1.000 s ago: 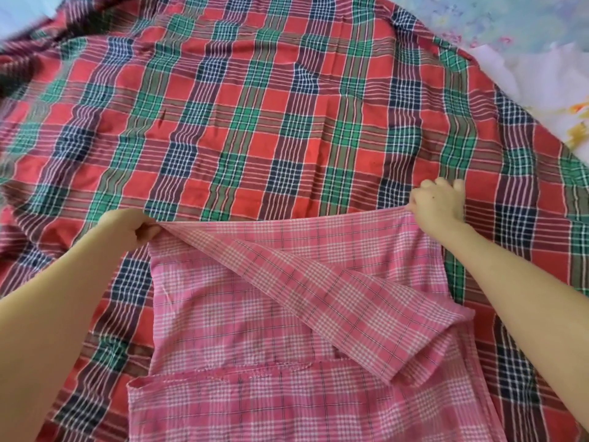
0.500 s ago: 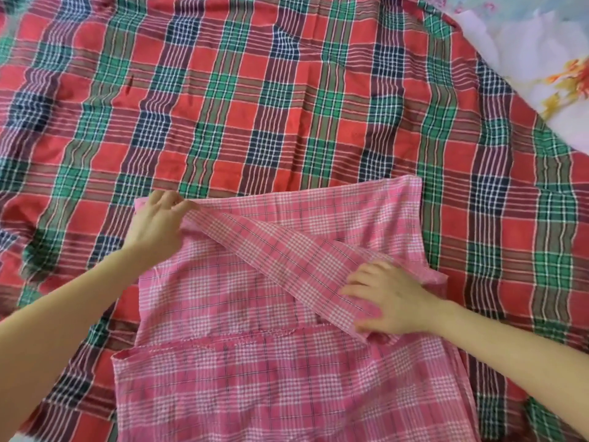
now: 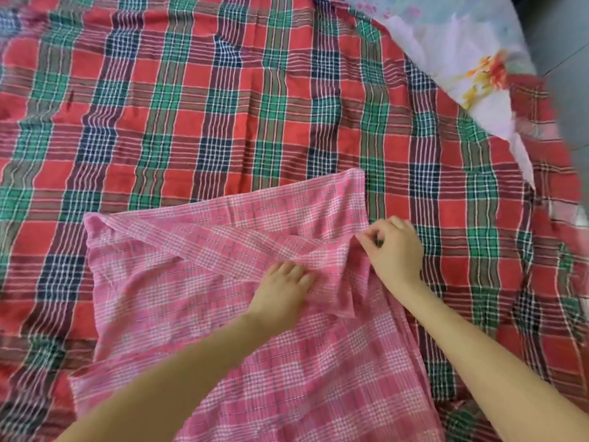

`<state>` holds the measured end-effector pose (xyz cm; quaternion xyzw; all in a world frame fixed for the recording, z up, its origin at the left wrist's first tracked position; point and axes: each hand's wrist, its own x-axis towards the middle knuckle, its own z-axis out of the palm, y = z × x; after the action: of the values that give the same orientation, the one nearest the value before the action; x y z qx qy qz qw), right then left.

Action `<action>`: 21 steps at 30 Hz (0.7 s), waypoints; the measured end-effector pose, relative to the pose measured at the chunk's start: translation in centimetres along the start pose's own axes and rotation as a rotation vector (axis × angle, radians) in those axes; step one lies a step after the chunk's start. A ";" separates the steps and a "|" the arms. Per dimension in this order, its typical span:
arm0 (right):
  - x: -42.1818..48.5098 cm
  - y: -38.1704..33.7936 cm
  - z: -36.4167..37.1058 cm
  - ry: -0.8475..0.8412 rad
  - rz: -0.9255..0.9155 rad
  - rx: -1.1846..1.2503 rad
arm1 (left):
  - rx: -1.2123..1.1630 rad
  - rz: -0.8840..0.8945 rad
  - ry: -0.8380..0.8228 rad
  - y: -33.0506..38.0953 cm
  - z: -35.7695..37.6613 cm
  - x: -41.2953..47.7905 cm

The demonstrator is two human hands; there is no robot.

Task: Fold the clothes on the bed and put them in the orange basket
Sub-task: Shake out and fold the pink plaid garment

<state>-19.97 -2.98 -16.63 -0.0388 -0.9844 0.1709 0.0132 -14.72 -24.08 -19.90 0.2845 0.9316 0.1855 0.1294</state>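
A pink checked cloth [image 3: 197, 282] lies partly folded on the bed, with a diagonal flap running from its far left corner down to the right. My left hand [image 3: 283, 288] rests on the cloth's middle, fingers laid flat against the end of that flap. My right hand [image 3: 395, 247] is at the cloth's right edge, thumb and fingers curled and pinching a raised fold there. The orange basket is not in view.
A large red, green and navy plaid sheet [image 3: 223, 100] covers the bed under the pink cloth. A pale floral bedsheet [image 3: 462, 59] shows at the far right corner, with grey floor [image 3: 561, 33] beyond the bed's edge.
My left hand has left the cloth's far left corner and moved right to its middle. My right hand has moved off the flap to the right edge and pinched a fold.
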 end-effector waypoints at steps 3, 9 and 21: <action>0.4 -0.5 -0.4 -0.040 0.243 0.083 | -0.257 -0.259 0.113 0.6 -1.0 2.4; -0.7 -2.2 -0.3 -0.424 0.396 0.338 | -0.525 -0.523 0.140 -0.5 -3.7 4.8; 3.8 -5.3 -6.3 -0.121 0.496 0.950 | -0.419 -0.456 0.220 -1.1 -8.7 9.4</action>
<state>-23.93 -5.51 -8.89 -0.2501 -0.7592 0.5971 -0.0680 -25.83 -21.83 -13.82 0.0140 0.9213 0.3689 0.1221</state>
